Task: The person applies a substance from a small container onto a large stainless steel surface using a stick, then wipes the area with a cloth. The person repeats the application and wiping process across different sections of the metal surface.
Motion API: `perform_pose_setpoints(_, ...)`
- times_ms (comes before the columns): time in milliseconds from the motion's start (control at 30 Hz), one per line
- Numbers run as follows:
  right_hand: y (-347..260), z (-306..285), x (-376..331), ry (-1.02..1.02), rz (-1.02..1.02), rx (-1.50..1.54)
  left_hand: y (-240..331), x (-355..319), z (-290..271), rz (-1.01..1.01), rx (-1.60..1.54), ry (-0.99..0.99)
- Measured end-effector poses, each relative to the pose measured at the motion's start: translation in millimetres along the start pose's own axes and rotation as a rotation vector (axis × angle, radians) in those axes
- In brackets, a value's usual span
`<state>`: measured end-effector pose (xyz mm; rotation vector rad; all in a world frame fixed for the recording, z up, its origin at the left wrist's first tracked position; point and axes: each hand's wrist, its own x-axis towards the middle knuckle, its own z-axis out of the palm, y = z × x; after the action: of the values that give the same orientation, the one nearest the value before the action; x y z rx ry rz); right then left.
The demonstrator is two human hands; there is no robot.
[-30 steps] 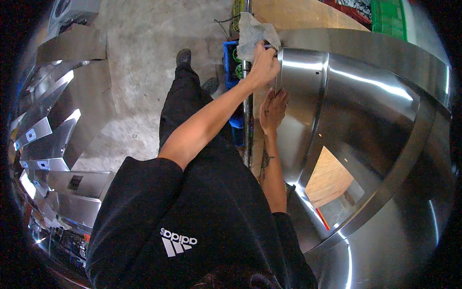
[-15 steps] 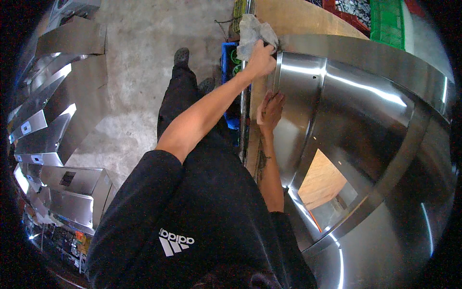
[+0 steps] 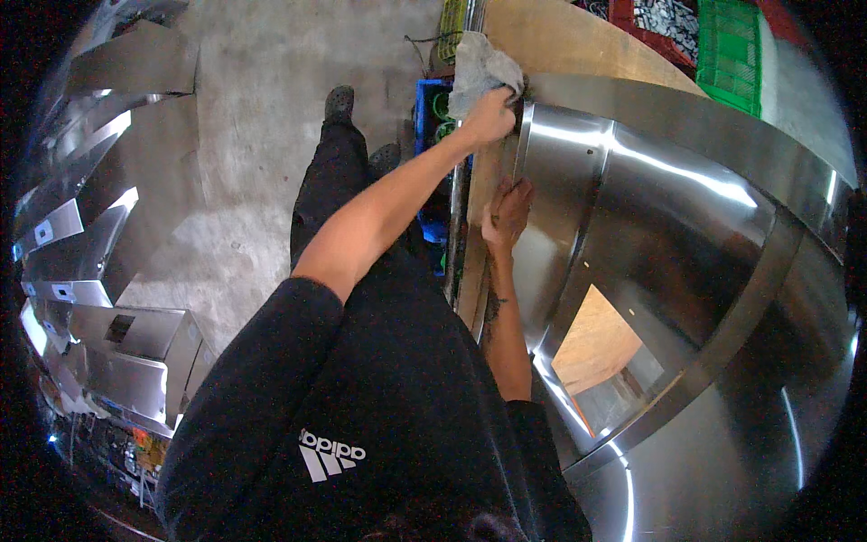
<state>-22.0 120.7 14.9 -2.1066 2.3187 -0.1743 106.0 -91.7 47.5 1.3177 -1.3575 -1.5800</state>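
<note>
My left hand is closed on a crumpled grey cloth, pressed at the far left corner of a large stainless steel housing. The cloth bunches up beyond my fingers. Nearer to me, my right hand is at the housing's left edge, its fingers bent together over the metal rim. The housing lies on a wooden board. Its panel has a square cut-out through which wood and floor show, plus a few small holes.
Blue crates stand below the board's left edge. A green crate and a red crate with small metal parts sit at the far right. Folded steel pieces stand along the left, across the concrete floor.
The view has shifted slightly, and the housing sits a little lower in it. My left hand stays at the corner with the cloth; my right hand keeps its place on the edge.
</note>
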Motion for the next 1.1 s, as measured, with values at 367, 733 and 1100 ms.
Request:
perform_pose_setpoints(367,6.6,-4.3,4.2,-0.151,0.170,0.036,5.5,4.9,-6.9,-0.080,0.102,-0.117)
perform_pose_setpoints(733,24.6,-9.3,14.9,-0.241,0.311,0.356,14.5,-6.3,-12.1,-0.042,0.180,-0.184)
perform_pose_setpoints(1100,-27.8,-40.5,40.5,-0.384,0.567,0.420,-18.1,-30.6,8.1,0.092,0.072,-0.152)
